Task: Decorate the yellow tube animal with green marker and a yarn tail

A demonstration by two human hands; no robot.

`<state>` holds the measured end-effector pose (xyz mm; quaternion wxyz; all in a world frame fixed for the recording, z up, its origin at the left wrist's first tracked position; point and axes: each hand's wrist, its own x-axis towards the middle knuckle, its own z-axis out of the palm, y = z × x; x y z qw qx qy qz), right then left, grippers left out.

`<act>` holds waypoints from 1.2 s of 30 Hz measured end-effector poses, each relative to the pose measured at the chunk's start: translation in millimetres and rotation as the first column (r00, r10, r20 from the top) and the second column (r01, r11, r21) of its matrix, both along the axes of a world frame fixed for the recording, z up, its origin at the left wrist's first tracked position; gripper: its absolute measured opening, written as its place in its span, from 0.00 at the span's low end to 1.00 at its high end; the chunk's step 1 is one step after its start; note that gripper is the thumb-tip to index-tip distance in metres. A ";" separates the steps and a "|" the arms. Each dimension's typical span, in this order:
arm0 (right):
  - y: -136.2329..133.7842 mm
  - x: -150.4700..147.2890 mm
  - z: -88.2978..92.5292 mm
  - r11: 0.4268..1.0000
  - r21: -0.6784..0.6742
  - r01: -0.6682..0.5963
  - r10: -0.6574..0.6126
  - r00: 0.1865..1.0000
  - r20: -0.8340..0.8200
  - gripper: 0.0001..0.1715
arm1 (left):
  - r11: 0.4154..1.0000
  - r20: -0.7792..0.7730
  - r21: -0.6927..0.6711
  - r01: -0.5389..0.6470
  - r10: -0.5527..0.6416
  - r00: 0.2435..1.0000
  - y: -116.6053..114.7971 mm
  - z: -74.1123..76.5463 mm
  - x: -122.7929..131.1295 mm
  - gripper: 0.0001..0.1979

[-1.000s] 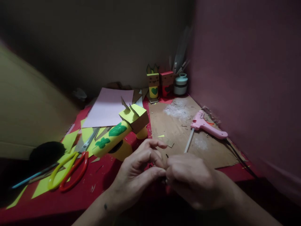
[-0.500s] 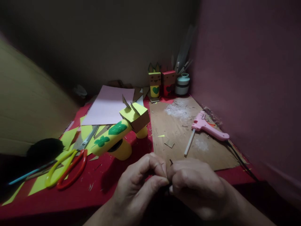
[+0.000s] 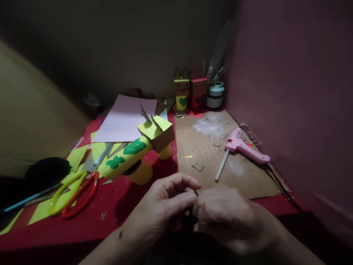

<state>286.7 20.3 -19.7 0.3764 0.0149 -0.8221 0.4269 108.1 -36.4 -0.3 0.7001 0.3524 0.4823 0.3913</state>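
Fingers of left hand (image 3: 162,208) have just opened out of pinch; right hand (image 3: 226,217) stays curled. Dark sliver (image 3: 196,192) shows between hands, near bench (image 3: 85,232) front; who grips it, cannot tell. Suggests regrip, work unfinished.

The yellow figure (image 3: 127,152) and glue gun (image 3: 237,143) flank open passage over the cardboard (image 3: 204,147).

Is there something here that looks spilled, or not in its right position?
Yes: a whitish patch smears the far part of the brown board, perhaps dried residue. The yellow tube with green shapes also slants, whereas the red figure at the back stands upright.
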 end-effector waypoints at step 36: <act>6.6 -7.5 10.1 0.828 -0.501 0.249 -0.308 0.951 -0.035 0.14 | 0.644 -0.628 0.717 0.266 0.433 0.647 8.4 26.1 5.0 0.07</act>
